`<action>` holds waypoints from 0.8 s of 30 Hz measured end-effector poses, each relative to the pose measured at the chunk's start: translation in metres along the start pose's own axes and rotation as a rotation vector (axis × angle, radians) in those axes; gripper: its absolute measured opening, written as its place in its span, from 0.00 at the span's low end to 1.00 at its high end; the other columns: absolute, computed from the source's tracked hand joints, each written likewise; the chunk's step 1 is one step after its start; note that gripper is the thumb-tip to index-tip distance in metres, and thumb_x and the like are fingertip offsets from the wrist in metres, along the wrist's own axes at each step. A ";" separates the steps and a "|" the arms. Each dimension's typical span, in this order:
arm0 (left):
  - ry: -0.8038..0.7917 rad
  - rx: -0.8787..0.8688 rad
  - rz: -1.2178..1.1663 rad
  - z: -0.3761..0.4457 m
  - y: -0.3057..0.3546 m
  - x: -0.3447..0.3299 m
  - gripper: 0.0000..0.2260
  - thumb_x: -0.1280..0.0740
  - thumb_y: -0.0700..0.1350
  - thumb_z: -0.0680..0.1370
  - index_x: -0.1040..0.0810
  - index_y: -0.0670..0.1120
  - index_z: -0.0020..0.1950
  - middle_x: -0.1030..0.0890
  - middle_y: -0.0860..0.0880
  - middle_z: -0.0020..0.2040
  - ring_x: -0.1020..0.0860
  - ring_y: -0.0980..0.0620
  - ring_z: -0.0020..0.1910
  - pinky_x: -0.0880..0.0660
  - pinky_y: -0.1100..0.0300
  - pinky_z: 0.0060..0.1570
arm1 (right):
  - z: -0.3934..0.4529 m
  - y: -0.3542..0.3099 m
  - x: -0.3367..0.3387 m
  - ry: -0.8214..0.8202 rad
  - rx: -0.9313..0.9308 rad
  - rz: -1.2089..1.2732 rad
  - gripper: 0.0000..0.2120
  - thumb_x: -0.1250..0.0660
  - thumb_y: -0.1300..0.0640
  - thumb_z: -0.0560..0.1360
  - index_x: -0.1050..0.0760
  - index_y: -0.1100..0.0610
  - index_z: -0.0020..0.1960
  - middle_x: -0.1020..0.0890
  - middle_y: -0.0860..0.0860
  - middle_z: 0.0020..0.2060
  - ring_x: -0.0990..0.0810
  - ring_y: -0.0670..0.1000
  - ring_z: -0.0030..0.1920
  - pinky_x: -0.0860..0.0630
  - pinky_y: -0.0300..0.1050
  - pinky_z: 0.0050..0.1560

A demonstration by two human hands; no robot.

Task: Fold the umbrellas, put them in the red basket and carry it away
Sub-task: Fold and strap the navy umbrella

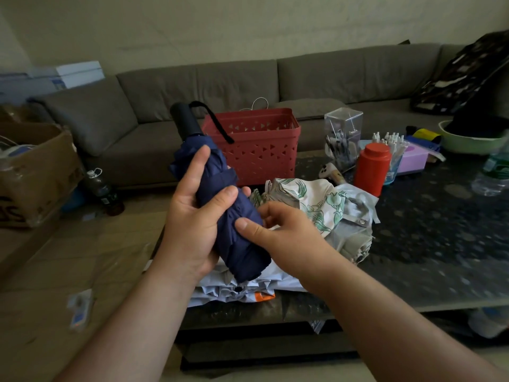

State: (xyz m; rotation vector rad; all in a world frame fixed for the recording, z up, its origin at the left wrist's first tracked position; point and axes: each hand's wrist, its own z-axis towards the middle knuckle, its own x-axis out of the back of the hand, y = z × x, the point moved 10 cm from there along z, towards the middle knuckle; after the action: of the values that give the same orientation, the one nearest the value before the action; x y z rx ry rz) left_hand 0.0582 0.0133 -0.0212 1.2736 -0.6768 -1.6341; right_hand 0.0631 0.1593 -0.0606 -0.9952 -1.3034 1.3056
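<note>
A navy blue folded umbrella (234, 216) with a black handle and wrist strap is held tilted above the table's near left corner, handle up and away. My left hand (192, 216) grips its rolled canopy from the left. My right hand (278, 230) holds the lower canopy from the right, thumb pressed on the fabric. Behind it the red basket (261, 153) stands on the table, looking empty. A white umbrella with green floral print (316, 199) lies loosely collapsed to the right. A pale blue umbrella (248, 288) lies under my hands.
The dark glass table (440, 244) also carries a red bottle (371, 166), a clear pen holder (343, 136), a purple box and a green bowl. A grey sofa (220, 86) runs behind. A cardboard box (33, 169) and a bottle sit on the floor at left.
</note>
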 end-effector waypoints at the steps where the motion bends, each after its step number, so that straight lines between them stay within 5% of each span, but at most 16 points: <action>1: -0.004 0.003 0.000 -0.001 -0.001 -0.001 0.30 0.29 0.36 0.72 0.20 0.66 0.65 0.19 0.45 0.70 0.16 0.38 0.61 0.16 0.45 0.55 | 0.000 0.001 -0.001 -0.005 -0.001 -0.002 0.17 0.20 0.49 0.73 0.21 0.60 0.47 0.23 0.53 0.38 0.25 0.49 0.37 0.27 0.48 0.41; 5: -0.036 0.038 -0.060 -0.003 -0.001 -0.005 0.30 0.31 0.36 0.73 0.22 0.64 0.69 0.20 0.44 0.72 0.14 0.39 0.56 0.16 0.46 0.51 | 0.001 0.014 -0.013 -0.136 -0.082 0.211 0.22 0.21 0.47 0.70 0.24 0.62 0.51 0.16 0.61 0.47 0.18 0.57 0.47 0.23 0.54 0.51; 8: -0.049 0.053 -0.108 -0.005 -0.001 -0.009 0.30 0.33 0.36 0.74 0.24 0.63 0.71 0.20 0.43 0.71 0.14 0.38 0.56 0.16 0.49 0.47 | -0.007 0.020 -0.021 -0.261 -0.187 0.185 0.25 0.22 0.41 0.72 0.20 0.56 0.61 0.12 0.54 0.55 0.13 0.52 0.57 0.19 0.48 0.60; 11: -0.081 0.039 -0.073 -0.005 0.001 -0.013 0.31 0.33 0.36 0.76 0.26 0.63 0.73 0.20 0.43 0.71 0.15 0.36 0.58 0.16 0.49 0.48 | -0.009 0.015 -0.025 -0.307 -0.177 0.240 0.22 0.26 0.43 0.70 0.16 0.56 0.57 0.11 0.52 0.51 0.12 0.49 0.53 0.18 0.43 0.54; 16: -0.115 -0.058 0.097 -0.003 0.007 -0.012 0.28 0.30 0.42 0.81 0.29 0.67 0.75 0.24 0.47 0.76 0.18 0.37 0.66 0.18 0.44 0.59 | -0.005 0.005 -0.015 -0.183 -0.029 0.270 0.21 0.22 0.50 0.70 0.16 0.64 0.56 0.12 0.62 0.50 0.12 0.58 0.52 0.16 0.54 0.58; 18: -0.158 -0.195 0.333 -0.005 0.016 -0.014 0.29 0.31 0.47 0.81 0.33 0.73 0.76 0.30 0.58 0.79 0.26 0.46 0.76 0.26 0.45 0.72 | -0.003 -0.003 -0.004 -0.074 0.072 0.090 0.15 0.19 0.48 0.72 0.14 0.59 0.50 0.12 0.59 0.43 0.12 0.57 0.45 0.15 0.58 0.51; 21: -0.230 -0.323 0.648 -0.008 0.020 -0.029 0.29 0.36 0.53 0.83 0.44 0.77 0.76 0.41 0.80 0.76 0.41 0.68 0.80 0.40 0.69 0.77 | -0.008 -0.021 0.014 0.189 0.267 -0.513 0.22 0.27 0.30 0.69 0.23 0.50 0.38 0.20 0.48 0.30 0.19 0.56 0.39 0.21 0.61 0.44; 24: -0.180 -0.306 0.600 -0.006 0.016 -0.027 0.29 0.37 0.55 0.83 0.46 0.80 0.75 0.42 0.77 0.78 0.41 0.67 0.80 0.39 0.64 0.78 | -0.027 -0.050 0.009 0.394 0.487 -0.830 0.24 0.37 0.26 0.69 0.38 0.45 0.33 0.34 0.40 0.26 0.24 0.54 0.42 0.28 0.57 0.48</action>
State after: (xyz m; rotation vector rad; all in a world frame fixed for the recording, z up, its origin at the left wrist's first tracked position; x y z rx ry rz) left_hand 0.0702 0.0315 0.0022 0.6231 -0.7892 -1.2907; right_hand 0.0930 0.1685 -0.0119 -0.2713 -0.8675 0.6718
